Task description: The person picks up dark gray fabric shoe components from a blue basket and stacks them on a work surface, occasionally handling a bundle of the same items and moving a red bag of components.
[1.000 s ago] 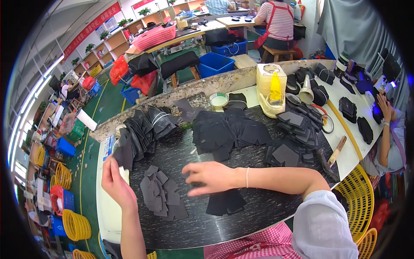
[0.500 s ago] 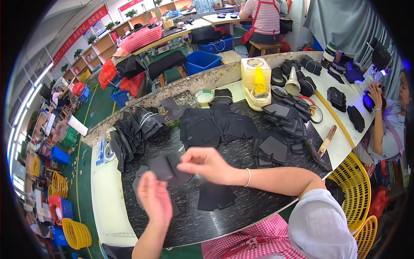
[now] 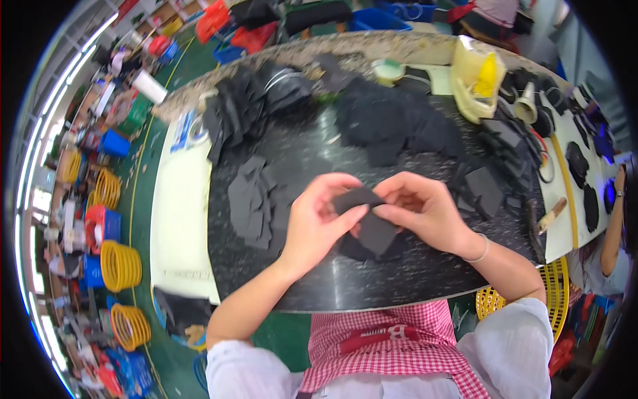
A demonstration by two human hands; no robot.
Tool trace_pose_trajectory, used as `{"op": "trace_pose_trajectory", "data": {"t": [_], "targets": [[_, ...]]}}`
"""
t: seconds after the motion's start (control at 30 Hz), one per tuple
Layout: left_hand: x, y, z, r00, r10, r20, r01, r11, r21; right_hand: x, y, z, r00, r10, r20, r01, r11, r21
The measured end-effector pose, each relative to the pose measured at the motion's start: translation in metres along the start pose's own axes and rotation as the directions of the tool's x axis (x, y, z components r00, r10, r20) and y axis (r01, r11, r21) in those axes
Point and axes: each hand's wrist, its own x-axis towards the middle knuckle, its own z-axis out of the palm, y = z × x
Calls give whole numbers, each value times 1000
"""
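Observation:
My left hand (image 3: 320, 225) and my right hand (image 3: 428, 211) are close together above the black speckled tabletop (image 3: 319, 282). Between them they pinch a cut piece of black sheet material (image 3: 377, 233), thumbs on top, with its upper part bent over. Part of the piece is hidden by my fingers. Beneath it lies another dark piece (image 3: 352, 249), mostly covered. Left of my left hand, several similar cut pieces (image 3: 251, 205) lie in a loose overlapping pile. A wide heap of black pieces (image 3: 382, 116) is beyond my hands.
Black bundles (image 3: 236, 110) stand at the far left. Tape rolls (image 3: 389, 70), a cream plastic container (image 3: 468, 93) and a wooden-handled tool (image 3: 553, 214) lie around the edges. More black stacks (image 3: 484, 189) are at the right, near a yellow basket (image 3: 557, 292). Another person's arm (image 3: 615, 219) shows at far right.
My right hand has moved right and my left hand has followed to meet it, with a black piece now between both. Pieces lie in the pile at left. The view has tilted down.

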Motion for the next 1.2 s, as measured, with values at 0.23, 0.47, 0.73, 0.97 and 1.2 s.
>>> {"op": "trace_pose_trajectory", "data": {"t": [0.23,0.47,0.73,0.97,1.2], "targets": [[-8,-8,-3,811,582,-58,-442,676,590,-23,20,-6,973,-130,-190,97,980,-176],[-46,-6,-7,712,563,420,-699,512,499,-56,29,20,983,-27,182,11,996,90],[-77,-29,4,981,-153,123,144,986,84,-72,40,13,979,-194,68,205,923,-326],[-21,-22,8,990,-134,40,113,935,337,-29,31,1,993,-58,-102,1,871,-492],[-24,-35,2,984,-148,103,100,924,369,-27,47,0,997,-75,-23,52,857,-513]]}}
